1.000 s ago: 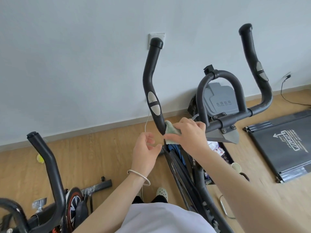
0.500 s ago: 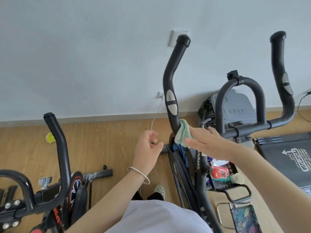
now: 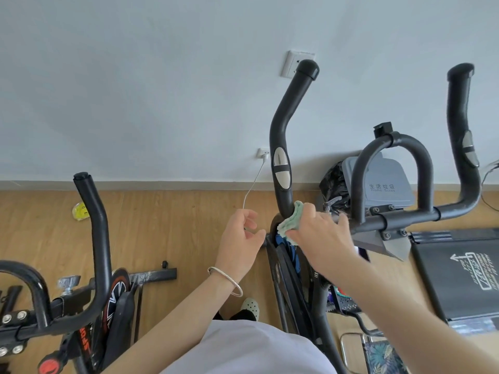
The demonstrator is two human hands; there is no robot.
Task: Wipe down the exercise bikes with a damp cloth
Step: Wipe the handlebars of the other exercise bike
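Note:
A black exercise bike stands in front of me, its left handlebar [image 3: 283, 125] rising toward the wall and its right handlebar [image 3: 461, 147] at the far right. My right hand [image 3: 321, 233] presses a pale green cloth [image 3: 290, 220] against the bend at the foot of the left handlebar. My left hand [image 3: 240, 244] hovers just left of that bar, fingers loosely curled and holding nothing. It wears a silver bracelet on the wrist.
A second black bike [image 3: 91, 238] with a red-trimmed flywheel stands at the left. A grey bin [image 3: 383, 184] sits behind the crossbar, a folded treadmill [image 3: 459, 268] lies at the right. A white cable [image 3: 253, 184] hangs from a wall socket. Wooden floor lies between the bikes.
My view has swung left and down, bringing more of the left bike into sight. The right hand with the cloth has shifted slightly along the handlebar's bend; the left hand has barely moved.

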